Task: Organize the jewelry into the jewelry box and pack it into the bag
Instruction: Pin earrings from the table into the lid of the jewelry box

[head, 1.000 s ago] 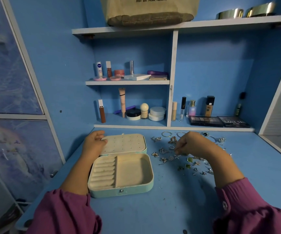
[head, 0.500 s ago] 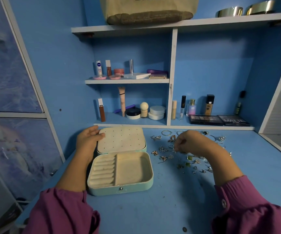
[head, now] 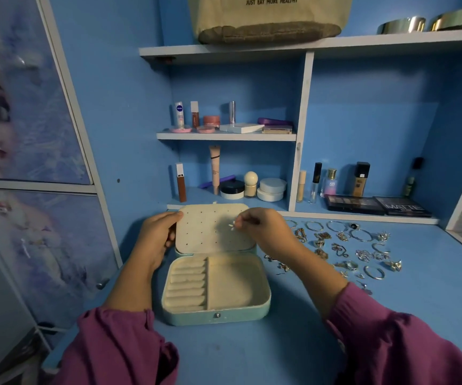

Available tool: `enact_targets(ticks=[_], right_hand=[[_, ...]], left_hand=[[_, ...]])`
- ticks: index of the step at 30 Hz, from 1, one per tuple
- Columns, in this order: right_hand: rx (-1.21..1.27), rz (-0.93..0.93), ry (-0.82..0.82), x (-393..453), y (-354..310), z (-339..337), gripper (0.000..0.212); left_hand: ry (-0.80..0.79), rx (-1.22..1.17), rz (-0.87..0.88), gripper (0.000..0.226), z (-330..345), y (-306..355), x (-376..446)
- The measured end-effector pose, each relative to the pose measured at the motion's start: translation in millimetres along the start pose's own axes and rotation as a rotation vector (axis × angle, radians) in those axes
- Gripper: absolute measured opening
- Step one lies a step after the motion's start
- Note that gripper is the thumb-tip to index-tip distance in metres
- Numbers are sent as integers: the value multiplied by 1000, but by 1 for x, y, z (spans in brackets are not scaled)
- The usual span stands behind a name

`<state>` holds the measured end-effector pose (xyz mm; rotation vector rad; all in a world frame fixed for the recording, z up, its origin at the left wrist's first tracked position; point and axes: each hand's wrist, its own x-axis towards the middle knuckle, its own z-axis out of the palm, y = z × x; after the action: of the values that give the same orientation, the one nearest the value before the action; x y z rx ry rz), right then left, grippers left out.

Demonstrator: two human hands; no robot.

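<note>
The left hand (head: 156, 237) grips the left edge of the jewelry box lid (head: 214, 228), thumb on its padded face, propping it upright. The right hand (head: 265, 230) reaches over the lid's right side and pinches a small silver earring (head: 232, 225) against the pinholed pad. The jewelry box (head: 216, 287) lies open at the centre of the blue desk (head: 252, 354), its ring rolls on the left and a bare tray on the right, its front edge facing 6 o'clock with open desk before it. At 3 o'clock of the box, beyond the right forearm, loose jewelry (head: 346, 251) is scattered, rings and bangles well apart from one another, with clear desk further right up to the side panel. At 12 o'clock, just behind the lid, stands a shelf unit (head: 302, 129) holding cosmetics (head: 232, 187); two makeup palettes (head: 377, 205) lie on its lower right ledge. The canvas bag (head: 268, 18) sits on the top shelf. A pictured cupboard door (head: 16, 107) closes the left side at 9 o'clock.
</note>
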<state>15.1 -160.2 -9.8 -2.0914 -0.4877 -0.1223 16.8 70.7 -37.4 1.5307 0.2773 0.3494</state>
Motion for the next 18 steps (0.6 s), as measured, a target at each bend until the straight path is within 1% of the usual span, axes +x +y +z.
enact_targets(ticks=[5, 8, 12, 18], right_hand=[[6, -52, -30, 29, -27, 44, 16], [24, -41, -3, 40, -37, 64, 16], [62, -10, 49, 49, -45, 75, 14], [-71, -10, 69, 55, -41, 81, 17]], left_hand=[[-12, -55, 21, 24, 1, 2, -2], [-23, -96, 27, 21, 0, 3, -2], [-35, -150, 27, 15, 0, 3, -2], [-54, -181, 28, 17, 2, 5, -5]])
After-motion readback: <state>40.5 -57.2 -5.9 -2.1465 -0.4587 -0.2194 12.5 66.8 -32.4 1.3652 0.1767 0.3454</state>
